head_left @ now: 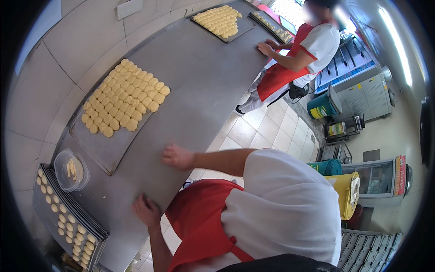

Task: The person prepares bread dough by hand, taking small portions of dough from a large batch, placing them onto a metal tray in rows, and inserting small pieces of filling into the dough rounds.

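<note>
My left hand (146,211) is at the near edge of the metal worktable (195,90), fingers apart and holding nothing. Farther up the same edge, my right hand (178,157) is over the tabletop, its fingers curled in, slightly blurred, with nothing showing in them. Beyond the hands lies a baking tray (106,156), its far part covered by tightly packed pale dough balls (122,97) and its near part bare. A clear plastic tub (68,171) with pale yellow strips inside sits beside that tray. Both hands are apart from the tray and the tub.
Stacked dark trays (74,204) with spaced dough pieces stand at the lower left. A second dough-filled tray (219,22) is at the far end, near a co-worker (290,63) in a red apron whose hands rest on the table. A yellow bin (346,195) stands at the right.
</note>
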A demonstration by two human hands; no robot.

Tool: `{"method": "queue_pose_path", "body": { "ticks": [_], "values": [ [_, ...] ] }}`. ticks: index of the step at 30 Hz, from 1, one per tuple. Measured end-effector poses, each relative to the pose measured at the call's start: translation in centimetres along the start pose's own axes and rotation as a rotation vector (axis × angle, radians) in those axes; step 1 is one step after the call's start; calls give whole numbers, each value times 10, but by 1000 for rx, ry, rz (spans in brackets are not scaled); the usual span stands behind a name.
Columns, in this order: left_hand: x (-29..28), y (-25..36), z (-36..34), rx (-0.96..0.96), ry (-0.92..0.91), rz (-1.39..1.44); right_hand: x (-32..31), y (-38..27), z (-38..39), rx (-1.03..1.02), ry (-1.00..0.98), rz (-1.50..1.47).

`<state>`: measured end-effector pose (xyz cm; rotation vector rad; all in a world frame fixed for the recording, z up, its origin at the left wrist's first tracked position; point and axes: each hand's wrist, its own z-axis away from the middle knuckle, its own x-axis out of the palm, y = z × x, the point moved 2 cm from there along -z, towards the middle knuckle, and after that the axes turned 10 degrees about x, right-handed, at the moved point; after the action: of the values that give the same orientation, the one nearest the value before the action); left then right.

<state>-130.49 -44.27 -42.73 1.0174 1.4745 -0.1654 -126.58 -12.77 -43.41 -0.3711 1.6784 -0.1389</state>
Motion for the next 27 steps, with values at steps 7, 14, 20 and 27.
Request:
{"method": "queue_pose_path", "body": {
  "ticks": [7,14,20,27],
  "values": [
    [-7,-54,-85,39,14,-14,-9,-21,-85,-22,-29,-99],
    [2,-9,2,-24,176,21,-1,4,3,-48,53,-125],
    [0,-35,-94,111,142,-79,-7,-16,-87,-133,-62,-17],
    [4,-15,-2,-11,135,102,-15,-3,-7,24,-17,-227]
  ]
}}
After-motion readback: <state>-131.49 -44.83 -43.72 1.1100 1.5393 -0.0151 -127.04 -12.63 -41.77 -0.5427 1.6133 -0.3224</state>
